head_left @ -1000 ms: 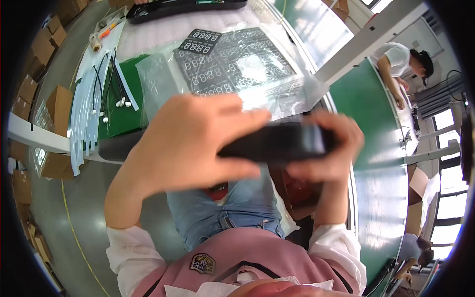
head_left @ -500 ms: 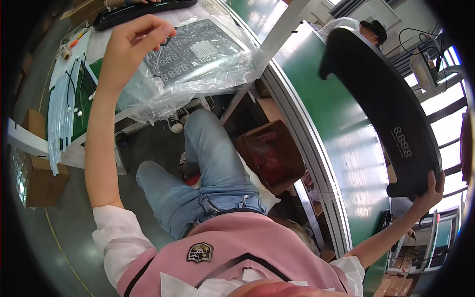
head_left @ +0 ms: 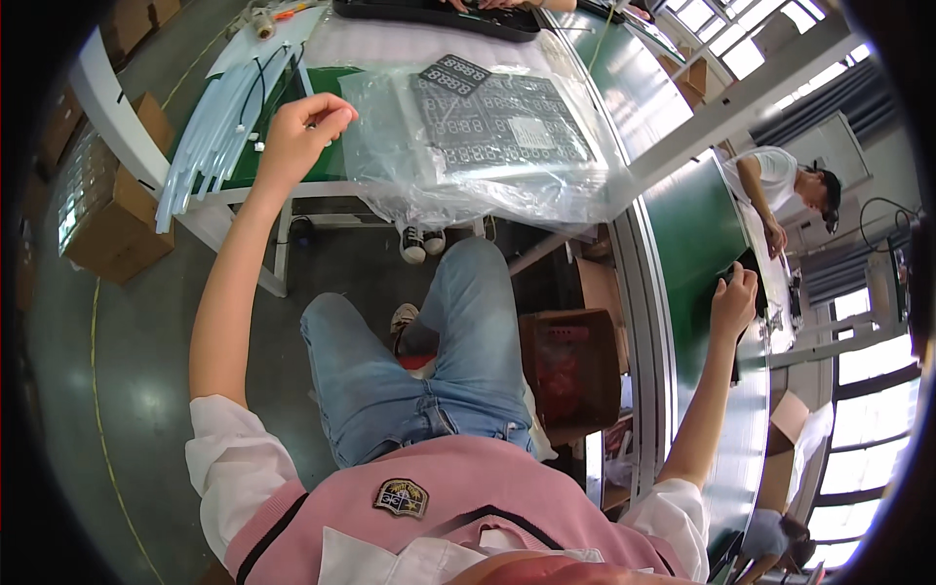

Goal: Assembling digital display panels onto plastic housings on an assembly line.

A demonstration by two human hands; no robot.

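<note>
My left hand [head_left: 310, 138] hovers near the left edge of a clear plastic bag [head_left: 385, 166], fingers curled with the thumb pressed to them; whatever they hold, if anything, is hidden. Inside the bag lie dark display sheets [head_left: 463, 127] printed with digit shapes and bearing a white label. A smaller dark display piece [head_left: 455, 75] rests askew at the top of the bag. Far to the right, my right hand [head_left: 733, 307] grips a black curved panel [head_left: 751, 273] at the green belt, and much of that panel is hidden behind the hand.
Translucent tubes [head_left: 210, 127] and dark cable ties lie left of the bag. Beyond it, another person's hands [head_left: 487, 3] work over a black tray-like housing [head_left: 439, 21]. A white frame post [head_left: 721, 117] slants between table and green belt [head_left: 687, 224]. A co-worker [head_left: 780, 180] leans in across the belt.
The black curved panel, held up large at the right before, is now lowered to the belt with my right hand. The view has turned right; my left hand stays curled near the bag.
</note>
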